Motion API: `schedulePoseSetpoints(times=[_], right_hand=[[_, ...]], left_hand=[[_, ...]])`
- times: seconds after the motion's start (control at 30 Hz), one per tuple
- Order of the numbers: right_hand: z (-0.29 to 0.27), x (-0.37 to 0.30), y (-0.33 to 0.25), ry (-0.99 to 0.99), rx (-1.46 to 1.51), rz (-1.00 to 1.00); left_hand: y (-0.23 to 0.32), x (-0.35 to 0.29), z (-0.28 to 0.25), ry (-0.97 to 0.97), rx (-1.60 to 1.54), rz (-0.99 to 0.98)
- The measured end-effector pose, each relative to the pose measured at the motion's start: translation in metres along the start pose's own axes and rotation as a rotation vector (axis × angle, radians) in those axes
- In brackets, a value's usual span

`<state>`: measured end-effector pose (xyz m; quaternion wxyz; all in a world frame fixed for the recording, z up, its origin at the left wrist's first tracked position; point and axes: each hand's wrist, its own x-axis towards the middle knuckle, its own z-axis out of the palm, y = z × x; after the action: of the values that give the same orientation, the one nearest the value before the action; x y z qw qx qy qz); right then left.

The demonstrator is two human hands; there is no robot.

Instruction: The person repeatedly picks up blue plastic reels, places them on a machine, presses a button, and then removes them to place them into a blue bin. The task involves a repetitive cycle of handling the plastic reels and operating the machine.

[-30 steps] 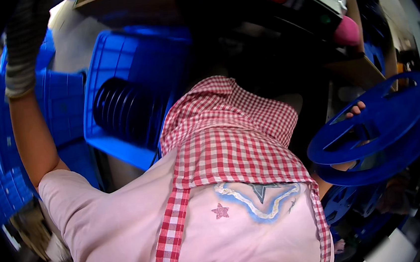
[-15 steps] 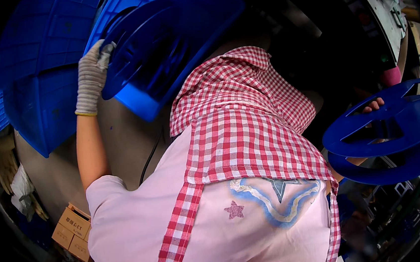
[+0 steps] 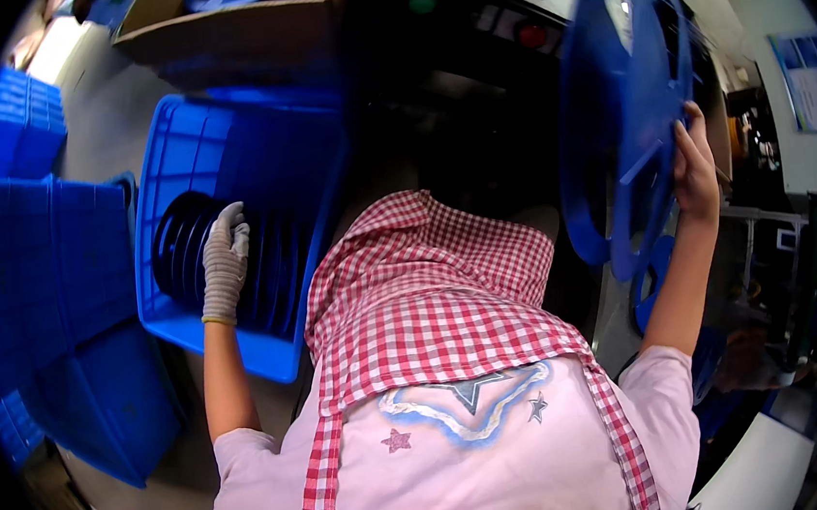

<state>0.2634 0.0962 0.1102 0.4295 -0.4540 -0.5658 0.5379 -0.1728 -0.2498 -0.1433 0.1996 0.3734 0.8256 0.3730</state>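
Note:
My left hand (image 3: 224,261), in a striped knit glove, is down in a blue plastic bin (image 3: 167,266). Its fingers are bent over the rim of a dark blue reel (image 3: 195,237), in a row of several reels standing on edge there. Where the fingertips meet the reel is partly hidden. On the right, my bare right hand (image 3: 697,167) grips another blue spoked reel (image 3: 602,131) by its edge. That reel is held upright in the air, blurred by motion.
Blue crates (image 3: 51,277) are stacked at the far left. Beyond the bin stands a cardboard box (image 3: 234,32) with blue items in it. A dark machine with a red button (image 3: 531,34) is at the back. Another blue reel (image 3: 652,287) shows below the raised one.
My left hand has lowered its reel into the row in the bin. My right hand has raised its reel and turned it upright, away from me. The view has shifted.

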Motion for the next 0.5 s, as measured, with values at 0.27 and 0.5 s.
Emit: schedulePoseSetpoints(times=[0.27,0.5], right_hand=[[0.009,0.138,-0.044,-0.281,-0.696,-0.136],[0.073,0.184,-0.134,-0.256,-0.523,-0.466]], left_hand=[[0.31,0.096,0.049,-0.624,-1.016,0.416],[0.392,0.159,0.007,-0.447,-0.996,0.518]])
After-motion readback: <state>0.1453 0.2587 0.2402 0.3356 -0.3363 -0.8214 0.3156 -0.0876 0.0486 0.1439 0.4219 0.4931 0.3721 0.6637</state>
